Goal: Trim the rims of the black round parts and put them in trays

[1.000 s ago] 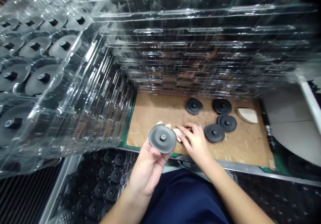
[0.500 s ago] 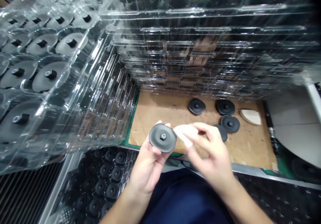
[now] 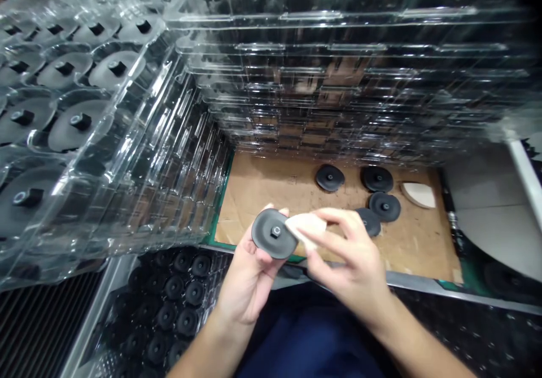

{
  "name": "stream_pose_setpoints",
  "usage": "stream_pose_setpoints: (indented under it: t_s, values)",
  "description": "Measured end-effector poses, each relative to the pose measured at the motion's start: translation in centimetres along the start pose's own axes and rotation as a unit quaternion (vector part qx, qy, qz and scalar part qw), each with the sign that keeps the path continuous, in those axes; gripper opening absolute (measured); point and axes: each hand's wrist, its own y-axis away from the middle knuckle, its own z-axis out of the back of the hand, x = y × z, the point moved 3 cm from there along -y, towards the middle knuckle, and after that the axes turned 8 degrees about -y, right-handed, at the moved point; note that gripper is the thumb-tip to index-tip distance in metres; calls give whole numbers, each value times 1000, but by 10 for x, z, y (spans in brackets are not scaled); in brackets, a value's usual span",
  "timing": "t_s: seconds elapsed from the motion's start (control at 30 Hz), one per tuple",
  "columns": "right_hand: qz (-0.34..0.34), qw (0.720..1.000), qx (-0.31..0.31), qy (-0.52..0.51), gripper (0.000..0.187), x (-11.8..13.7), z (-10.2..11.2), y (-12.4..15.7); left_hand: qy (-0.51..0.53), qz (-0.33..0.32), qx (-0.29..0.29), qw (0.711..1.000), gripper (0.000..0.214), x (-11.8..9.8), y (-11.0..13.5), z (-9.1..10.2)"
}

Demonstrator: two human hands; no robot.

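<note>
My left hand (image 3: 249, 276) grips a round black disc (image 3: 273, 233) with a small metal nut at its centre, held up facing me. My right hand (image 3: 351, 262) pinches a small white wedge-shaped piece (image 3: 305, 224) and presses its edge against the disc's right rim. Several more black discs (image 3: 383, 205) lie on the brown cardboard sheet (image 3: 262, 189) behind my hands. One of them is partly hidden by my right hand.
Tall stacks of clear plastic trays (image 3: 339, 73) wall in the back. A tray stack on the left (image 3: 71, 113) holds black discs in its pockets. Another tray of discs (image 3: 178, 299) sits low at the left. A white wedge (image 3: 418, 194) lies at the cardboard's right.
My right hand lifted the white piece off the cardboard and brought it leftwards against the disc. The disc in my left hand stayed nearly still.
</note>
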Motion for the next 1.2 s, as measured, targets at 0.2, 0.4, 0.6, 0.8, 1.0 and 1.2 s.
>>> stream_pose_setpoints:
  t_s: [0.2, 0.4, 0.6, 0.8, 1.0, 1.2]
  values:
    - [42, 999, 31, -4, 28, -13, 16, -3, 6, 58, 82, 995, 51, 1, 3, -3]
    - [83, 995, 57, -11, 25, -22, 25, -12, 4, 94, 146, 985, 53, 0, 5, -7]
    - [95, 993, 70, -4, 24, -18, 33, -8, -10, 98, 145, 984, 49, -3, 7, -15]
    - [83, 995, 44, -21, 26, -15, 29, -5, -56, 80, 110, 989, 58, -4, 3, -11]
    - [111, 994, 10, 2, 22, -13, 26, -10, -86, 78, 99, 988, 69, -4, 5, -4]
    - [91, 995, 28, -21, 27, -9, 27, -5, -101, 76, 86, 988, 56, -11, 9, -8]
